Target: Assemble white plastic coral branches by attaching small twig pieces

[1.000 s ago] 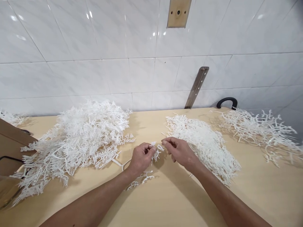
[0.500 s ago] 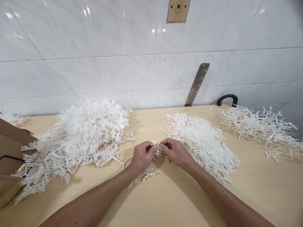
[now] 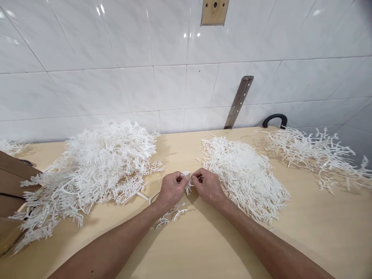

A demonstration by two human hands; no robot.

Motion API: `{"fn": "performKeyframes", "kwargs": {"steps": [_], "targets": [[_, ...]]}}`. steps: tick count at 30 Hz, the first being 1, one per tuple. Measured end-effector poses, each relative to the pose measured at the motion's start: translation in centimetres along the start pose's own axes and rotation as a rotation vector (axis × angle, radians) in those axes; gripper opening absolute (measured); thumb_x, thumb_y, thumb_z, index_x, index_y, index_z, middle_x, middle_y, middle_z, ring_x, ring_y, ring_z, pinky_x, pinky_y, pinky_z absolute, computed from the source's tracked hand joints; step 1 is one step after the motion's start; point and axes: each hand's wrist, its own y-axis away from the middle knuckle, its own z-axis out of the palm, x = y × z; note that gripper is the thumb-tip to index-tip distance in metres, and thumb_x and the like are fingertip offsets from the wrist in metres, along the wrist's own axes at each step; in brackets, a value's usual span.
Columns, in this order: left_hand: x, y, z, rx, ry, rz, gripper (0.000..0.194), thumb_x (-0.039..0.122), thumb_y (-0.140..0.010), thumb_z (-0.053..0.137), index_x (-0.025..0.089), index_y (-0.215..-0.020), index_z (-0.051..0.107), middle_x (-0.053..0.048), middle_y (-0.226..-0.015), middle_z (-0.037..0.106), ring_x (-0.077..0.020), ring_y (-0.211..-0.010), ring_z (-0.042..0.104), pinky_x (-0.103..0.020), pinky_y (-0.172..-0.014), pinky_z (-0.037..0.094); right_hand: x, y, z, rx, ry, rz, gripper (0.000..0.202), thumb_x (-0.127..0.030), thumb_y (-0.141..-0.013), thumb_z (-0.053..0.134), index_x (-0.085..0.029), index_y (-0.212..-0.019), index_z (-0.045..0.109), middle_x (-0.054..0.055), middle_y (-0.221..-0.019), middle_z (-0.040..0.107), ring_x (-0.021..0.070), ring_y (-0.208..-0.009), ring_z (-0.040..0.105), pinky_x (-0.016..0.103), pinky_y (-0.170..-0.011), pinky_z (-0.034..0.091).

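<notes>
Between the thumb and fingers of my left hand is a small white branched plastic piece, its thin prongs sticking out past the fingertips. My right hand is closed in a pinch close against the same piece; what its fingertips grip is too small to make out. A few curved white sprue bits lie on the table below my left wrist. Left of my hands rises a big heap of white branched pieces. Just right of my right hand lies a flatter pile of small white sticks.
Bare white branching sprues are tangled at the right, near a black curved handle. A metal strip with holes leans on the tiled wall. A brown cardboard box stands at the left edge of the wooden table.
The view has shifted slightly, so everything sits a little further left. Both hands stay together at the small branched piece, the fingertips having moved only slightly.
</notes>
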Motion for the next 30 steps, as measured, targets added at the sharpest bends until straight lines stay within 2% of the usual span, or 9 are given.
{"fn": "performKeyframes", "kwargs": {"steps": [5, 7, 10, 13, 16, 19, 22, 25, 30], "targets": [[-0.1, 0.1, 0.1, 0.009, 0.026, 0.017, 0.029, 0.04, -0.075, 0.059, 0.018, -0.057, 0.051, 0.005, -0.053, 0.043, -0.0093, -0.052, 0.036, -0.023, -0.051, 0.03, 0.1, 0.4, 0.6, 0.099, 0.032, -0.1, 0.011, -0.024, -0.079, 0.053, -0.02, -0.07, 0.059, 0.003, -0.068, 0.066, 0.0151, -0.058, 0.058, 0.027, -0.057, 0.045], [-0.1, 0.2, 0.0, 0.013, 0.034, 0.016, 0.03, 0.041, -0.075, 0.059, 0.018, -0.057, 0.051, 0.005, -0.054, 0.043, -0.0093, -0.053, 0.036, -0.023, -0.051, 0.03, 0.1, 0.3, 0.5, 0.095, 0.019, -0.106, 0.012, -0.025, -0.08, 0.053, -0.02, -0.07, 0.059, 0.003, -0.068, 0.067, 0.0155, -0.059, 0.059, 0.028, -0.059, 0.046], [0.1, 0.5, -0.1, -0.002, 0.049, -0.008, 0.032, 0.043, -0.075, 0.061, 0.018, -0.059, 0.05, 0.005, -0.053, 0.043, -0.0091, -0.051, 0.037, -0.022, -0.05, 0.03, 0.4, -0.1, 0.2, 0.064, -0.044, 0.06, 0.013, -0.029, -0.08, 0.054, -0.021, -0.072, 0.059, 0.003, -0.066, 0.067, 0.0173, -0.056, 0.061, 0.028, -0.054, 0.047], [0.2, 0.9, -0.2, -0.028, 0.093, -0.017, 0.034, 0.045, -0.076, 0.062, 0.018, -0.06, 0.05, 0.006, -0.052, 0.041, -0.0091, -0.049, 0.037, -0.022, -0.049, 0.03, 0.8, -0.5, -0.3, 0.043, -0.167, 0.226, 0.011, -0.031, -0.08, 0.056, -0.022, -0.074, 0.056, -0.002, -0.054, 0.06, 0.0156, -0.042, 0.054, 0.027, -0.043, 0.042], [0.2, 0.9, -0.1, -0.014, 0.132, -0.007, 0.034, 0.046, -0.079, 0.061, 0.017, -0.062, 0.054, 0.005, -0.052, 0.044, -0.0092, -0.049, 0.039, -0.022, -0.048, 0.031, 1.3, -0.4, -0.5, -0.03, -0.398, 0.22, 0.015, -0.037, -0.082, 0.058, -0.023, -0.079, 0.053, -0.007, -0.048, 0.052, 0.0124, -0.035, 0.047, 0.025, -0.037, 0.038], [-0.2, 0.7, 0.0, 0.008, 0.131, 0.014, 0.031, 0.045, -0.081, 0.059, 0.017, -0.067, 0.058, 0.004, -0.052, 0.047, -0.0094, -0.048, 0.039, -0.022, -0.048, 0.032, 1.6, -0.3, -0.6, -0.125, -0.575, 0.202, 0.024, -0.044, -0.082, 0.063, -0.021, -0.087, 0.056, -0.009, -0.048, 0.05, 0.0095, -0.034, 0.043, 0.022, -0.037, 0.036], [-0.7, 0.5, 0.1, 0.005, 0.118, 0.042, 0.028, 0.042, -0.081, 0.06, 0.017, -0.069, 0.061, 0.004, -0.054, 0.049, -0.0097, -0.049, 0.041, -0.022, -0.049, 0.033, 1.5, -0.5, -0.9, -0.244, -0.644, 0.226, 0.033, -0.05, -0.08, 0.067, -0.02, -0.091, 0.06, -0.008, -0.051, 0.053, 0.0079, -0.035, 0.044, 0.021, -0.038, 0.035], [-0.8, 0.5, 0.2, -0.006, 0.108, 0.067, 0.028, 0.042, -0.08, 0.06, 0.016, -0.07, 0.063, 0.003, -0.058, 0.052, -0.0103, -0.054, 0.044, -0.022, -0.053, 0.035, 1.2, -0.7, -1.4, -0.322, -0.702, 0.283, 0.04, -0.057, -0.08, 0.066, -0.018, -0.085, 0.061, -0.006, -0.053, 0.054, 0.0068, -0.036, 0.046, 0.02, -0.039, 0.035], [-0.7, 0.6, 0.3, -0.014, 0.076, 0.075, 0.03, 0.042, -0.082, 0.059, 0.015, -0.07, 0.063, 0.002, -0.06, 0.053, -0.0111, -0.057, 0.045, -0.022, -0.055, 0.036, 0.9, -0.6, -2.2, -0.422, -0.663, 0.321, 0.047, -0.063, -0.083, 0.06, -0.016, -0.083, 0.06, -0.004, -0.056, 0.058, 0.0064, -0.037, 0.048, 0.018, -0.036, 0.024]]}}
